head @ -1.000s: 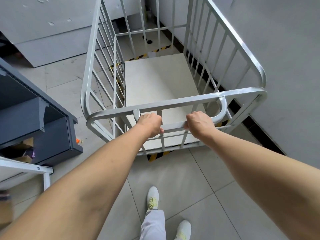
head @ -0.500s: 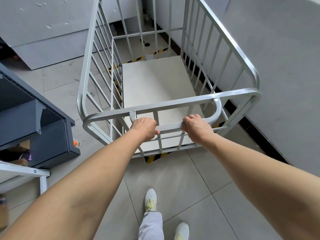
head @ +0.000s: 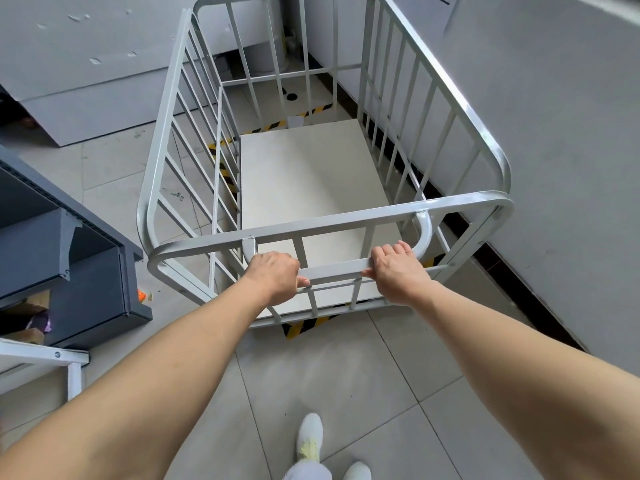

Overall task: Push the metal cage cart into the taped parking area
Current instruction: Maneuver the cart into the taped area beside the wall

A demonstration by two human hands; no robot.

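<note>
The metal cage cart [head: 166, 109] is a white barred frame with a pale flat deck, standing in front of me along the wall on the right. My left hand [head: 275, 277] grips the cart's push handle [head: 334, 270] near its left end. My right hand [head: 398, 273] grips the same bar near its right end. Yellow-and-black tape [head: 301, 327] marks the parking area on the floor; it shows under the cart's near edge, along its left side and beyond its far end. The cart's wheels are hidden.
A dark grey metal shelf unit [head: 86, 271] stands close on the left, with a white frame leg [head: 74, 375] below it. The grey wall [head: 554, 133] runs tight along the cart's right side. A leaning grey board [head: 86, 81] is at the back left. My feet [head: 310, 438] stand on floor tiles.
The cart has rolled forward, deeper over the taped rectangle, and its far end is now in view. Both hands keep their grip on the handle and I have stepped after it.
</note>
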